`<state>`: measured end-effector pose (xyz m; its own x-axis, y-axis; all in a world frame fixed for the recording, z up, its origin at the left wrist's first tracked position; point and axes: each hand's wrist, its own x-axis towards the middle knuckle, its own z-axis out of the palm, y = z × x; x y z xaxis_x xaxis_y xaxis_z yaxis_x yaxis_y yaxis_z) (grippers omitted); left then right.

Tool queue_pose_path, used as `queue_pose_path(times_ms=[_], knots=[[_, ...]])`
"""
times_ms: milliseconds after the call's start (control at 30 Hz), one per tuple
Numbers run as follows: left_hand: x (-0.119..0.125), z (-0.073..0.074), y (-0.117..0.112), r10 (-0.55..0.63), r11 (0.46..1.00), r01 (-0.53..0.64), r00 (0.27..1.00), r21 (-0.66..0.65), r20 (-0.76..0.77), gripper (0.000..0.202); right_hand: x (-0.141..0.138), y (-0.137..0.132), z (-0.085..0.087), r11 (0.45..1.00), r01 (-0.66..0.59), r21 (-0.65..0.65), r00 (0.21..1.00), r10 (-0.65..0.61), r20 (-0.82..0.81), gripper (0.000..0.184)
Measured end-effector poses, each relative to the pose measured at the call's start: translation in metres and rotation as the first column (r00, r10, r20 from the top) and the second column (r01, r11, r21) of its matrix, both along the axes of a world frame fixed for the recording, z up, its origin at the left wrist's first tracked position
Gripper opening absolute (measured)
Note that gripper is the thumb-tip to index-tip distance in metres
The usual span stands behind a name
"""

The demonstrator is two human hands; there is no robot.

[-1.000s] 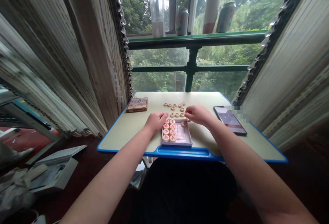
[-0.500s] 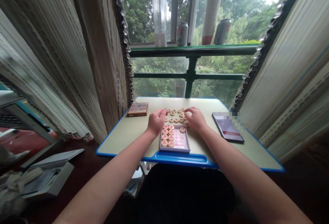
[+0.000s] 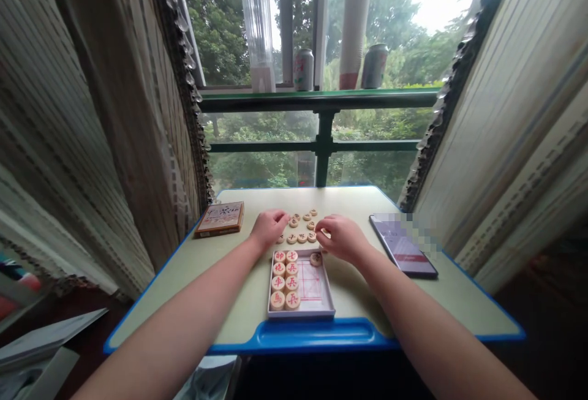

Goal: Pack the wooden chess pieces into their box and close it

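Several wooden Chinese chess pieces point(image 3: 302, 237) with dark characters lie loose on the table beyond a shallow white box point(image 3: 331, 302). Inside the box, red-lettered chess pieces point(image 3: 291, 283) stand in two columns along the left. One dark-lettered piece point(image 3: 315, 259) sits at the box's top right. My left hand point(image 3: 270, 228) is at the left of the loose pieces, thumb and fingers pinched together; whatever is between them is hidden. On the other side, my right hand point(image 3: 342, 234) curls its fingers down at the right-hand pieces, and its grip is partly hidden.
A flat brown box point(image 3: 220, 218) lies at the table's left. To the right is a tablet point(image 3: 404, 247). The table point(image 3: 184, 302) has a blue rim. Cans point(image 3: 303, 69) and a stack of paper cups point(image 3: 354, 26) stand on the window ledge, with curtains on both sides.
My view has shifted, so the table and box appear larger and lower. Both hands stay at the loose pieces, with small finger movements. The pieces in the box look the same.
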<state>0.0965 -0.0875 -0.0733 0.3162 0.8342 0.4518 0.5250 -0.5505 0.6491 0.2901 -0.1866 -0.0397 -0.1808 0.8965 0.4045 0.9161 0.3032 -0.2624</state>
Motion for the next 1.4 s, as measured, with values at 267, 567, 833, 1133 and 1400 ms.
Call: queue_pose_path(times_ms=[267,567,833,1133,1400], knots=[[-0.002,0.001,0.005,0.088,0.995,-0.095,0.986,0.041,0.143,0.028,0.010,0.016,-0.013,0.972,0.234,-0.017,0.956,-0.233,-0.177,0.025],[0.006,-0.013,0.005,-0.006,0.991,-0.010,0.993,-0.133,-0.118,0.044,0.005,0.023,-0.030,0.958,0.228,-0.176,0.934,-0.266,-0.238,0.047],[0.006,-0.012,0.001,-0.101,0.994,0.095,0.990,-0.061,-0.095,0.040,-0.001,0.019,-0.032,0.978,-0.054,-0.202,0.968,0.002,-0.251,0.042],[0.016,-0.012,0.005,-0.202,0.977,0.187,0.964,-0.101,-0.174,0.045,-0.004,0.033,-0.030,0.999,-0.001,-0.040,0.968,-0.009,-0.252,0.039],[0.011,-0.009,0.015,-0.128,0.910,0.217,0.958,-0.354,0.257,0.030,-0.003,0.066,-0.012,0.994,0.063,-0.092,0.994,-0.071,-0.081,0.034]])
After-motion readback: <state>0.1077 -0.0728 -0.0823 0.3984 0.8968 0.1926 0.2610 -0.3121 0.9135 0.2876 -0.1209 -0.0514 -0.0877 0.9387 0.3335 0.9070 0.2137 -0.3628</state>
